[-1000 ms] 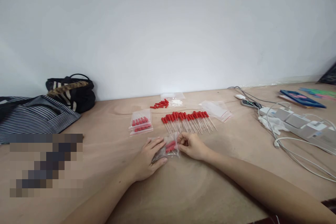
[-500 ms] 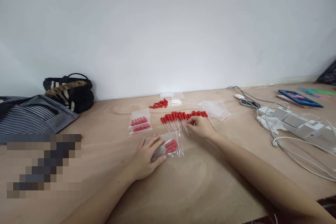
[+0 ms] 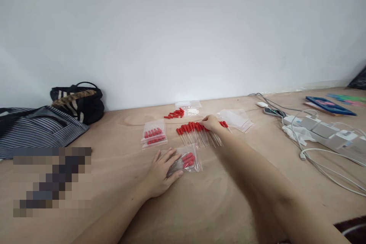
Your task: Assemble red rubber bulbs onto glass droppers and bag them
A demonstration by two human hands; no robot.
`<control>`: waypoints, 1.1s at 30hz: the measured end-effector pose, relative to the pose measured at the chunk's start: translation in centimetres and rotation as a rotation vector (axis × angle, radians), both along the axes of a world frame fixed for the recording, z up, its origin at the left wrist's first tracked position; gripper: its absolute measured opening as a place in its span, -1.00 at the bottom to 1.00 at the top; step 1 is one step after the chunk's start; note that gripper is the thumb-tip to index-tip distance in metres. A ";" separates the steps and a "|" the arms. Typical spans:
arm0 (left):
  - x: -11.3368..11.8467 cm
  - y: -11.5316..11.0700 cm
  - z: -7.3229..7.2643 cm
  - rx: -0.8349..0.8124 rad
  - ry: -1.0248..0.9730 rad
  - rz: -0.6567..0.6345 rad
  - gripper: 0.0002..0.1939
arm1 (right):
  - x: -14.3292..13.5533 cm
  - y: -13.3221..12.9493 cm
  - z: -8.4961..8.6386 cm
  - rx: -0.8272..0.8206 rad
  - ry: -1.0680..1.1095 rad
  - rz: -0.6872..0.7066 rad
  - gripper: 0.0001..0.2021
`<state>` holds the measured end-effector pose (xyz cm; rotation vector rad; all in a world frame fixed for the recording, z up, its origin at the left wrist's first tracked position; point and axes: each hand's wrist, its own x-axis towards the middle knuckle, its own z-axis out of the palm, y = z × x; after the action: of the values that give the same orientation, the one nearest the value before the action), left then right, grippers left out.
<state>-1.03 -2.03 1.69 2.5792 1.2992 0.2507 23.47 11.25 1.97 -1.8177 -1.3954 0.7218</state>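
My left hand [image 3: 163, 173] lies flat with fingers spread, its fingertips resting on a clear zip bag [image 3: 197, 163]. Inside that bag are several droppers with red rubber bulbs [image 3: 188, 159]; their thin stems run under my fingers. Beyond it, a row of droppers [image 3: 188, 128] lies side by side, red bulbs away from me, clear stems towards me. My right hand [image 3: 212, 123] reaches over this row, fingers pinched at a dropper's red bulb; the hand hides part of the row. Left of the row, two filled zip bags [image 3: 154, 131] overlap, each with red-bulbed droppers inside.
Loose red bulbs [image 3: 175, 113] lie near the wall, beside clear thin tubes [image 3: 192, 111] on a plastic bag. Flat zip bags [image 3: 236, 119] lie to their right. A power strip [image 3: 323, 131] with chargers and cables occupies the right side; a striped bag [image 3: 42, 126] and black bag [image 3: 88, 103] sit left.
My right hand has moved away from me, from the stems up to the red bulbs. My left hand stays on the bag. The view has shifted slightly.
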 end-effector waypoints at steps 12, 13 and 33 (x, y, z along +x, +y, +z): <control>0.4 -0.3 0.2 -0.019 0.036 -0.019 -0.51 | 2.3 -9.9 -0.2 0.292 0.557 0.089 -0.65; 0.5 -0.3 0.2 -0.020 0.035 -0.021 -0.51 | 2.0 -10.6 -0.6 0.300 0.617 0.085 -0.63; 0.4 -0.3 0.1 0.005 0.023 -0.026 -0.51 | -0.4 -13.2 -2.0 0.116 1.000 0.017 -0.50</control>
<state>-0.59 -2.30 1.80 2.6082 1.2733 0.2208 23.08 -1.94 0.01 -1.0593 -0.7442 1.2828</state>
